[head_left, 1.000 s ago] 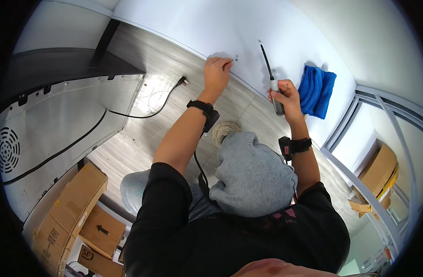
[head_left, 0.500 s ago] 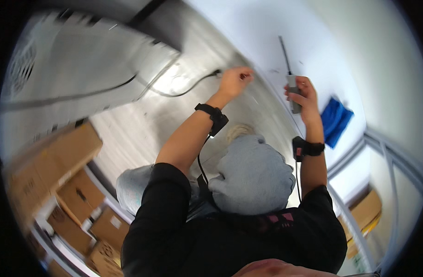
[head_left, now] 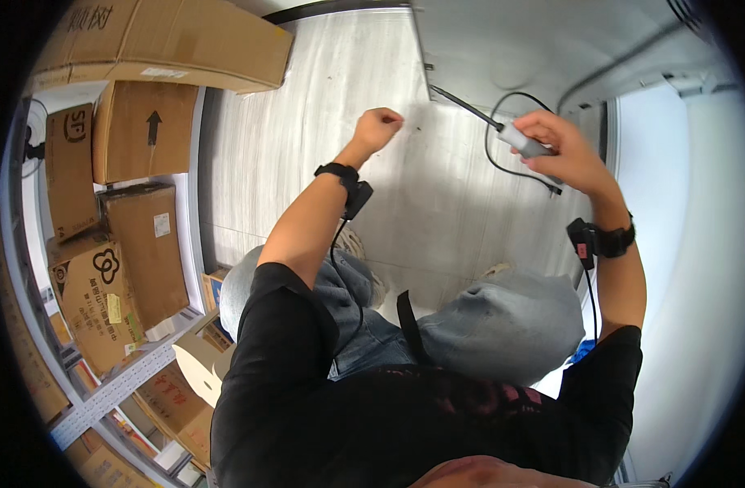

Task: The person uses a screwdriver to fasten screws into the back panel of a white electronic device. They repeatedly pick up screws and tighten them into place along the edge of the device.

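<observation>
My right hand is wrapped round the grey handle of a pen-style electric screwdriver. Its long dark shaft points left and away, with the tip at the edge of a grey metal cabinet; whether it touches is unclear. Left of that tip, above the floor, my left hand is closed with fingertips pinched together. Anything between those fingers is too small or hidden to make out. Beneath the screwdriver, a black cable curves down to a plug.
Shelving on the left holds several cardboard boxes. A long carton reaches over the floor at the far left. Pale wood-look floor lies ahead of my bent knees. A white wall stands at right.
My view has swung left, bringing the shelves and boxes in fully. The screwdriver, before upright against the white wall, now slants toward the cabinet edge. My left hand stays pinched.
</observation>
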